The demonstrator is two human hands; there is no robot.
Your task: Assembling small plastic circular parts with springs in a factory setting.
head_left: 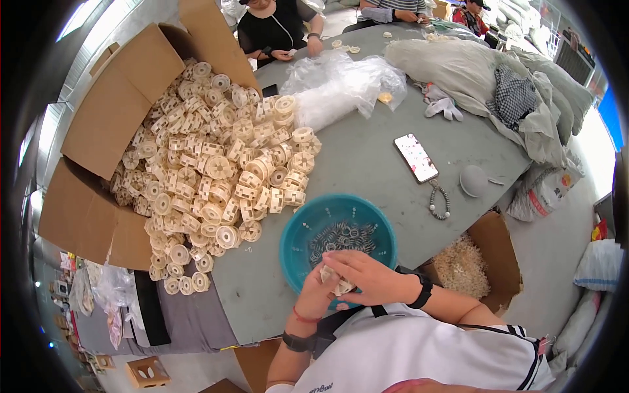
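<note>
A grey table (357, 157) spreads out in front of my fingers (347, 262). Just under them, near the edge, a blue bowl (287, 252) stands on it. To their left a big pile of cream plastic wheels (209, 167) spills over the top from a cardboard box (118, 98) lying on its side. Straight ahead, well beyond my fingertips, lies crumpled clear plastic (318, 78). Ahead and right I have a phone (415, 158) with a bead strap (439, 200), then a grey round thing (473, 181); farther off, a white glove (443, 109) and a pale cloth sack (452, 62).
</note>
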